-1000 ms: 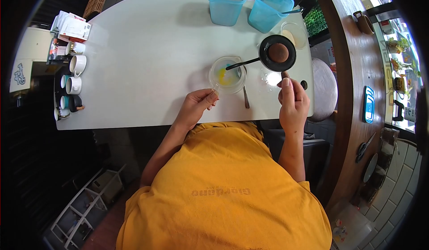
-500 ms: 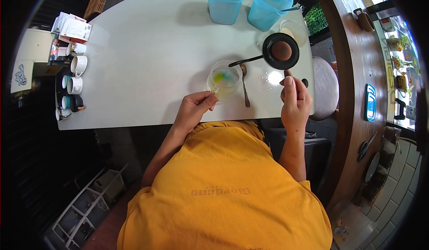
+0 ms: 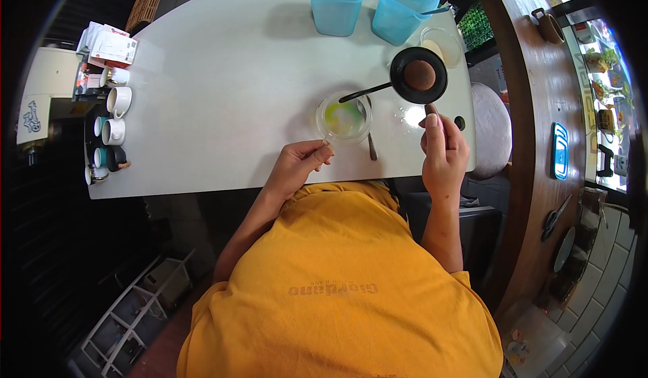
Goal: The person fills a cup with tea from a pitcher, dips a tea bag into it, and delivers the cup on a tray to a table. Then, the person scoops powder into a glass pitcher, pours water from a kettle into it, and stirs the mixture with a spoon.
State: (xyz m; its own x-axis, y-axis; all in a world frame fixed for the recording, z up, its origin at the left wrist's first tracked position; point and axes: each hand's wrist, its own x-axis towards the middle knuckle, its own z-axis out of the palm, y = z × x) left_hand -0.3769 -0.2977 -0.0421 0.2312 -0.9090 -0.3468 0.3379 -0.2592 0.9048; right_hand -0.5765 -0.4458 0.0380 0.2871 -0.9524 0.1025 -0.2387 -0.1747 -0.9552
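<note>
My right hand (image 3: 445, 145) grips the handle of a black gooseneck kettle (image 3: 401, 89) with a round brown knob on its lid. The kettle's thin spout points left, its tip over a clear glass cup (image 3: 324, 131). My left hand (image 3: 297, 163) pinches the handle of this cup between thumb and fingers. Inside the cup show yellow-green, bluish and pale patches. A metal spoon (image 3: 372, 150) lies beside the cup on the white table (image 3: 202, 94), partly seen through the glass. Whether liquid is flowing from the spout cannot be made out.
Two blue plastic containers (image 3: 337, 10) stand at the far edge, the right one with a handle sticking out. A clear round tub (image 3: 453, 44) sits behind the kettle. Cups and mugs (image 3: 119, 100) line the left edge. Scissors (image 3: 555, 219) lie on the wooden counter (image 3: 523, 175).
The glass cup has shifted slightly right, now covering part of the spoon. Its colours look more mixed, with a paler middle. The kettle has moved a little left.
</note>
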